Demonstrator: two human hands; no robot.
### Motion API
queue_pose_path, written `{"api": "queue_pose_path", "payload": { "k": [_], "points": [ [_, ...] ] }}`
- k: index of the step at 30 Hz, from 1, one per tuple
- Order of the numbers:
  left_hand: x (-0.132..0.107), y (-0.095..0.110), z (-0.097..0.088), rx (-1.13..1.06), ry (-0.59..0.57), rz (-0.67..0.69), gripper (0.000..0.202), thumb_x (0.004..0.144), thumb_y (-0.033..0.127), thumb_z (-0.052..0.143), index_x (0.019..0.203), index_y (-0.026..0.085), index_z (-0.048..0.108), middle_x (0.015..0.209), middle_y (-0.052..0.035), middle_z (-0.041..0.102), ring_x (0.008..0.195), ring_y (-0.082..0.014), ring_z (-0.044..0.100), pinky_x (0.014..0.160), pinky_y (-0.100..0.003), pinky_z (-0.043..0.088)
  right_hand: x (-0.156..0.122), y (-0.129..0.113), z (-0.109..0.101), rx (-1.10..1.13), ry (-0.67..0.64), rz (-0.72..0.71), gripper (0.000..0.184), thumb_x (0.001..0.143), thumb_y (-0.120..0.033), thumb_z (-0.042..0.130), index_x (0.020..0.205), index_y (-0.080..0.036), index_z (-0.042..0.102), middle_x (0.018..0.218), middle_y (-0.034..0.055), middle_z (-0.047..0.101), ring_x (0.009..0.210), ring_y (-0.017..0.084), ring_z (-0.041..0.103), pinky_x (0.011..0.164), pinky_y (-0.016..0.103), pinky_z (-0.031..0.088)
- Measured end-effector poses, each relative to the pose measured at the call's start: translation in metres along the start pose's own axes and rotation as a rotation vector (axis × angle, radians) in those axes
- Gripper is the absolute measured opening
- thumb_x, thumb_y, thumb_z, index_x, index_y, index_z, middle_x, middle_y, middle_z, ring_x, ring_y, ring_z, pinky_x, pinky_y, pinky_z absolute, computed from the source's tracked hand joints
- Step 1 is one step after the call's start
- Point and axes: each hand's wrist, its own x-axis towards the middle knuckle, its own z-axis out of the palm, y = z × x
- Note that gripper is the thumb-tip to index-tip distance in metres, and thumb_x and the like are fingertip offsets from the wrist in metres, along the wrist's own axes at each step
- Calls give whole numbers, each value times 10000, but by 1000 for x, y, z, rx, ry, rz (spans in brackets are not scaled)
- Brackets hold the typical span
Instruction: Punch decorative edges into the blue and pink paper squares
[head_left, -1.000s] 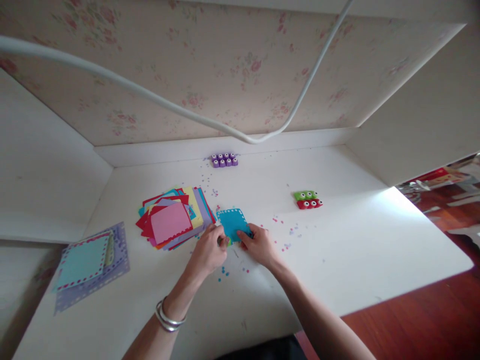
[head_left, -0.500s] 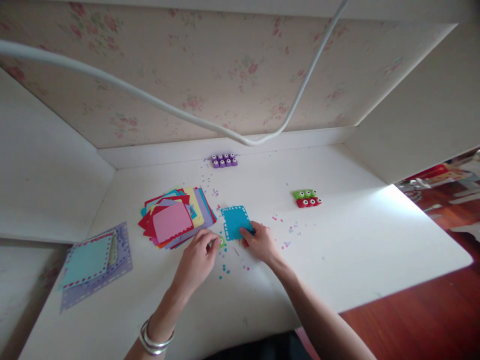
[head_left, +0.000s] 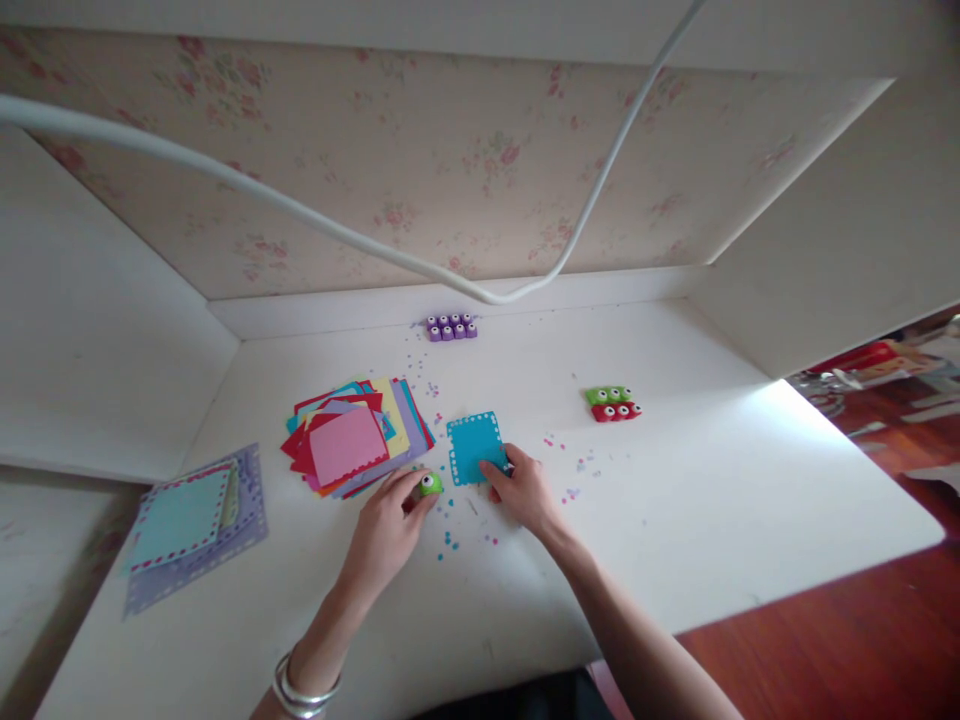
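Between the thumb and fingers of my left hand (head_left: 390, 515) is a small green paper punch (head_left: 430, 484) with a white-ringed dark button on top. My right hand (head_left: 521, 485) pinches the lower right corner of a blue paper card (head_left: 474, 447). Small holes run along the card's top, left and right edges; the fingers cover part of its right side. The punch is apart from the card, just left of its lower left corner. Blue and pink paper bits (head_left: 448, 540) lie on the white table below the card.
A pile of coloured paper (head_left: 349, 445) lies left of the card. Farther left are punched sheets (head_left: 184, 515). Purple punches (head_left: 451, 328) stand near the wall, and green and red punches (head_left: 613, 404) at the right. A white cable (head_left: 360, 232) hangs across the front.
My left hand has moved slightly left, away from the card, and the green punch has turned so its button now shows. My right hand still holds the card in about the same place.
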Motion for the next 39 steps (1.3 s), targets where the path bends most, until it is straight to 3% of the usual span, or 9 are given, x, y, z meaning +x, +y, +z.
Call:
{"api": "queue_pose_path", "payload": {
  "k": [4, 7, 12, 18, 25, 28, 34, 37, 39],
  "points": [
    [-4, -3, -9, -234, -120, -217, 416, 868, 468, 583, 1176, 189, 614, 763, -27, 697, 681, -185, 652, 675, -294, 520, -3, 7, -3, -73, 186, -77, 542, 830, -472, 588, 1280, -177, 528, 1028, 99, 640, 577, 129, 575, 661, 327, 492],
    [-8, -1, -14, -407, -177, -312, 483, 861, 497, 582, 1180, 137, 617, 714, -30, 677, 685, -179, 632, 629, -264, 487, -8, 7, -6, -107, 266, -124, 526, 880, -474, 532, 1320, -187, 505, 1070, 101, 596, 570, 119, 549, 670, 341, 497],
    [-11, 8, -11, -527, -229, -298, 497, 855, 478, 602, 1213, 135, 622, 700, -18, 640, 656, -149, 572, 608, -239, 458, -22, -14, -14, 28, 87, -248, 281, 941, -383, 487, 1068, -200, 659, 883, 46, 646, 659, 137, 578, 638, 279, 484],
    [-7, 29, 0, -396, -286, -84, 362, 856, 424, 616, 1150, 219, 663, 1088, -61, 642, 661, -117, 572, 628, -236, 488, -37, -41, -21, 20, -173, -472, 287, 921, -301, 557, 1190, -245, 640, 1088, 58, 667, 935, 175, 622, 784, 284, 506],
    [-8, 43, 11, -220, -233, -45, 302, 852, 411, 623, 1090, 230, 668, 776, 11, 661, 570, -113, 545, 575, -218, 468, -42, -38, -31, -169, -241, -573, 305, 926, -241, 551, 1208, -305, 646, 1002, 42, 689, 957, 194, 622, 849, 320, 482],
    [-10, 46, 18, -217, -237, -55, 326, 848, 414, 626, 1118, 233, 659, 729, 17, 664, 572, -120, 557, 580, -220, 479, -44, -34, -40, -146, -277, -549, 271, 934, -232, 533, 1159, -289, 672, 1011, 43, 692, 931, 180, 631, 817, 298, 490],
    [-11, 50, 22, -307, -261, -66, 364, 868, 437, 582, 1171, 246, 647, 972, -40, 714, 715, -146, 637, 649, -233, 532, -36, -14, -64, 117, -258, -302, 157, 879, -296, 607, 940, -225, 733, 915, 33, 722, 794, 155, 658, 721, 276, 517],
    [-10, 40, 21, -387, -214, -152, 353, 894, 461, 525, 1121, 231, 669, 953, -46, 724, 712, -151, 647, 657, -240, 541, -17, 8, -98, 257, -68, -102, 215, 813, -361, 664, 946, -210, 737, 907, 50, 743, 818, 186, 675, 726, 307, 532],
    [-11, 30, 22, -442, -167, -207, 351, 891, 472, 524, 1069, 212, 679, 923, -48, 729, 658, -143, 637, 635, -241, 539, 1, 26, -130, 253, 188, -13, 270, 767, -392, 693, 957, -207, 745, 917, 60, 748, 837, 201, 676, 747, 327, 527]
  ]
}}
